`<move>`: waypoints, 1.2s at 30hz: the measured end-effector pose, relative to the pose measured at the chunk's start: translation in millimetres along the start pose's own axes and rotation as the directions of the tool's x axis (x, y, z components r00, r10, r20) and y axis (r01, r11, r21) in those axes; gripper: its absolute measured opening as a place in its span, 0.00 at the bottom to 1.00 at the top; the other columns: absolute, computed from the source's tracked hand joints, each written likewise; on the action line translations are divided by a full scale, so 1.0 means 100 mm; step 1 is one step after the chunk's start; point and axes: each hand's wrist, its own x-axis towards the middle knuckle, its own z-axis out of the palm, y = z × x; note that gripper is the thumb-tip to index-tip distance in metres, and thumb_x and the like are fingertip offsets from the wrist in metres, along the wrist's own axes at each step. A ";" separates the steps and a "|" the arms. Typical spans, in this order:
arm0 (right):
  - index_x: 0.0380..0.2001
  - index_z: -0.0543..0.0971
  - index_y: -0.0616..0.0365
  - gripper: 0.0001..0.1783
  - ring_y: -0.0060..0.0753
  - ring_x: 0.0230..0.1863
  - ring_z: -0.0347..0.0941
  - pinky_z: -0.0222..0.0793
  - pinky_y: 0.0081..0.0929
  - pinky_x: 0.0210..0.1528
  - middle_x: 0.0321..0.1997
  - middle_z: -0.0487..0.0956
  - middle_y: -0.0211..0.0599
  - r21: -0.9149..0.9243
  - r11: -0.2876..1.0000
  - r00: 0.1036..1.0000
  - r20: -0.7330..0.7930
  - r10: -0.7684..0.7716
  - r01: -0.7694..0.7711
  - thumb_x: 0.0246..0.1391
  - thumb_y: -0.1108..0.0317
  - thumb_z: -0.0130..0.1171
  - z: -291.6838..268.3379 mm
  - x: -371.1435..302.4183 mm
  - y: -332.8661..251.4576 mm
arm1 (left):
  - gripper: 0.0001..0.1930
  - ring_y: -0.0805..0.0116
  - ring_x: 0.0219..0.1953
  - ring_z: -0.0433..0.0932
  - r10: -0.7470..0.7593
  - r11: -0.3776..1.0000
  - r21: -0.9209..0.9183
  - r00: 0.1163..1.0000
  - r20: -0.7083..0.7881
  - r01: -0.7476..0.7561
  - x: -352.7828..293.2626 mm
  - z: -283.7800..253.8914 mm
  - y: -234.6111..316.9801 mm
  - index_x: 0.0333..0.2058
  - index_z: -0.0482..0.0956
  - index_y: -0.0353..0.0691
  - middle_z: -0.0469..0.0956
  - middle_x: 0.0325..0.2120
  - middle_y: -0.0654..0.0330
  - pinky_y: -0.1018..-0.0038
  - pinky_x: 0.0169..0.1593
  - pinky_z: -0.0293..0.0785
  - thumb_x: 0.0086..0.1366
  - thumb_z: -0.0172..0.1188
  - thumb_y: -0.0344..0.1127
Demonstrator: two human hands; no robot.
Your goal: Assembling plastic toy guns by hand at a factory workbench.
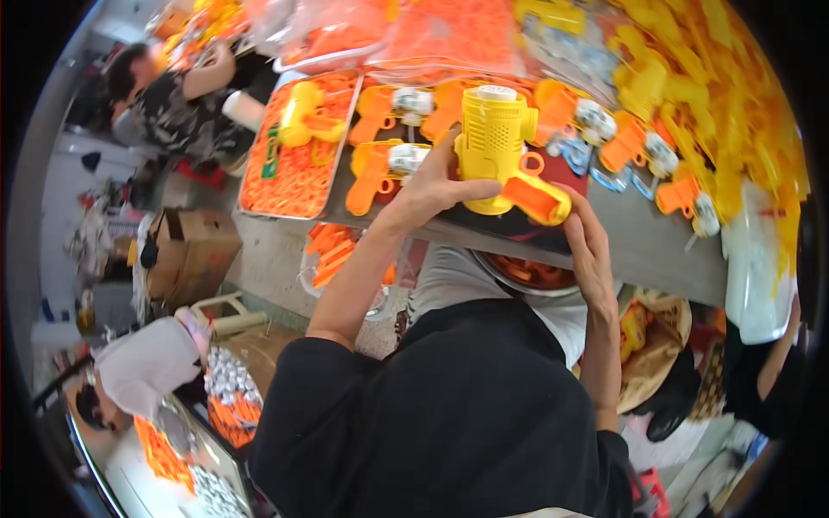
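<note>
Upright over the dark work table, a yellow toy gun body (494,129) with a perforated barrel is gripped in my left hand (432,186), thumb across its lower part. Its grip juts out to the right, with an orange inner piece (537,200) showing and a small orange trigger ring (532,162) above. My right hand (591,242) has its fingertips on the end of that grip; some fingers are hidden. Around the body lie several orange handle pieces (371,181) joined to white-and-silver motor units (406,158).
On the left stands a tray (281,214) of orange rings, a yellow gun body (300,112) on top. Bagged orange parts (449,39) lie behind; yellow shells (691,60) pile up on the right. A metal bowl (527,287) sits below the table edge. Two people work at left.
</note>
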 end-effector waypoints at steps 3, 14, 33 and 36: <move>0.63 0.68 0.62 0.23 0.29 0.52 0.77 0.67 0.28 0.58 0.58 0.75 0.41 0.015 1.000 0.998 -0.062 -0.017 0.018 0.73 0.60 0.41 -0.06 -0.03 -0.05 | 0.28 0.69 0.53 0.74 0.236 0.968 0.164 0.914 -0.331 -0.191 -0.38 -0.66 0.15 0.60 0.66 0.37 0.73 0.50 0.58 0.70 0.56 0.71 0.62 0.63 0.33; 0.50 0.78 0.62 0.15 0.22 0.46 0.75 0.68 0.22 0.53 0.48 0.80 0.33 0.072 0.993 0.967 -0.232 0.108 -0.094 0.69 0.65 0.51 -0.27 0.16 0.13 | 0.28 0.62 0.50 0.78 0.461 0.778 0.546 0.308 -0.833 0.312 -1.09 -2.54 0.02 0.59 0.69 0.33 0.76 0.52 0.54 0.67 0.53 0.74 0.68 0.62 0.45; 0.45 0.80 0.62 0.10 0.19 0.35 0.76 0.71 0.18 0.40 0.36 0.81 0.31 -0.229 0.970 0.875 -0.483 -0.041 -0.081 0.64 0.71 0.54 -0.89 0.11 0.20 | 0.22 0.53 0.60 0.68 0.408 -0.118 0.944 0.852 0.329 -0.309 -0.08 -0.18 -0.46 0.54 0.76 0.35 0.70 0.58 0.50 0.53 0.66 0.56 0.61 0.63 0.34; 0.45 0.81 0.61 0.11 0.26 0.37 0.78 0.72 0.22 0.43 0.37 0.82 0.37 -0.618 0.771 0.748 -0.584 -0.315 -0.157 0.62 0.70 0.57 -1.44 0.21 0.10 | 0.23 0.52 0.60 0.68 0.389 -0.078 0.932 0.850 0.356 -0.355 -0.17 -0.09 -0.60 0.55 0.75 0.34 0.68 0.59 0.49 0.52 0.66 0.55 0.62 0.62 0.34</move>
